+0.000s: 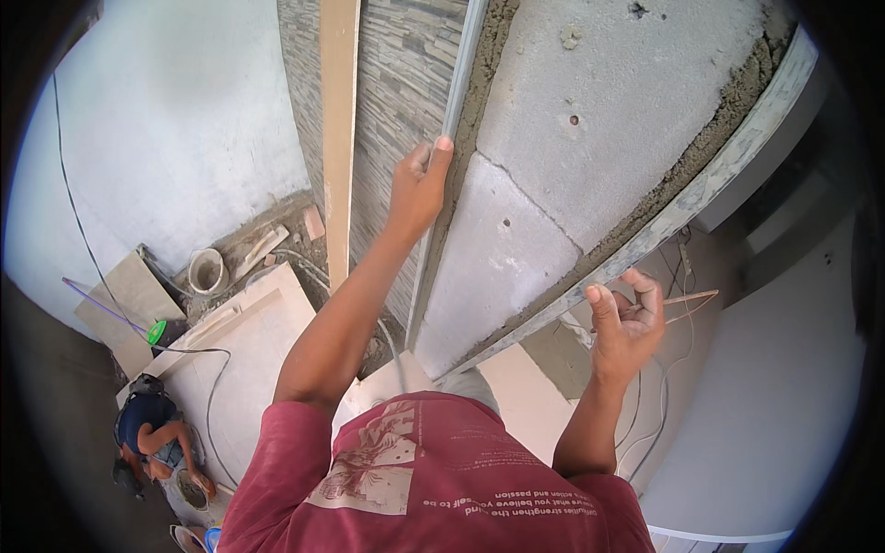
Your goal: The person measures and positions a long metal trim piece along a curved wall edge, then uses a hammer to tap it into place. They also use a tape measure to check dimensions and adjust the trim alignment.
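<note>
Before me stands a narrow grey block wall face with a crack across it and a few small holes. Wet mortar runs along both of its long edges. A slim pale metal strip borders the left edge, and my left hand is closed on it, thumb and forefinger at its rim. Along the right edge lies a wider, mortar-smeared strip. My right hand is at its outer rim, fingers curled and thumb apart, the tips touching or nearly touching it.
A tan board leans against stone-patterned cladding. Low on the left are a mortar-crusted bucket, a large pale panel, loose cables and rubble. Another person bends over a container there. More cables lie on the right.
</note>
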### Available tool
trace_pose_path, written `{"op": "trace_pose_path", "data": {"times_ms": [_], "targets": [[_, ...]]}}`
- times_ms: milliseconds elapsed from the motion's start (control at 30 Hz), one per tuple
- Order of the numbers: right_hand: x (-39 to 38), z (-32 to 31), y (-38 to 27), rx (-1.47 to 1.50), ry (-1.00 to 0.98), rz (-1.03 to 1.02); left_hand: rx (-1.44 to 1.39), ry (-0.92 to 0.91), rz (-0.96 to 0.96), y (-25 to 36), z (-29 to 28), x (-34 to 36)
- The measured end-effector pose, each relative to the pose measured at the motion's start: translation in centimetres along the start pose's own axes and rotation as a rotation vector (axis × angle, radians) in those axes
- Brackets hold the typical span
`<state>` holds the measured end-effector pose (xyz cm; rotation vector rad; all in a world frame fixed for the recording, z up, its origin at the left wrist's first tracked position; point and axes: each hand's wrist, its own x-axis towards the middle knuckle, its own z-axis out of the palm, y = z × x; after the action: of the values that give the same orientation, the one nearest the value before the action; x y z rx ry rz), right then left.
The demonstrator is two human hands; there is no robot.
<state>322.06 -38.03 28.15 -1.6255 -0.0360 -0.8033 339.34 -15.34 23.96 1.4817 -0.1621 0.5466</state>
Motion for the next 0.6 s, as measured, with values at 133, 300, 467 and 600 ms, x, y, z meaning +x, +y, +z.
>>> {"op": "trace_pose_path", "data": {"times_ms": [133, 300, 467, 600], "targets": [[0.7, -0.5, 0.3, 0.052, -0.066, -0.08, 0.043, -0.007, 0.039, -0.5, -0.7, 0.9], [1.0, -5.9, 3.6, 0.077, -0.097, 0.3, -0.007, -0.002, 0.07, -1.0, 1.2, 0.6], [0.0, -15.0, 18.3, -1.047, -0.201, -0.035, 0.022, 0.009, 0.06, 0.4, 0.4, -0.7], [4.1, -17.9, 13.5, -0.663, -0.051, 0.199, 0.002, -0.048, 0.071, 1.2, -1.0, -1.0]]}}
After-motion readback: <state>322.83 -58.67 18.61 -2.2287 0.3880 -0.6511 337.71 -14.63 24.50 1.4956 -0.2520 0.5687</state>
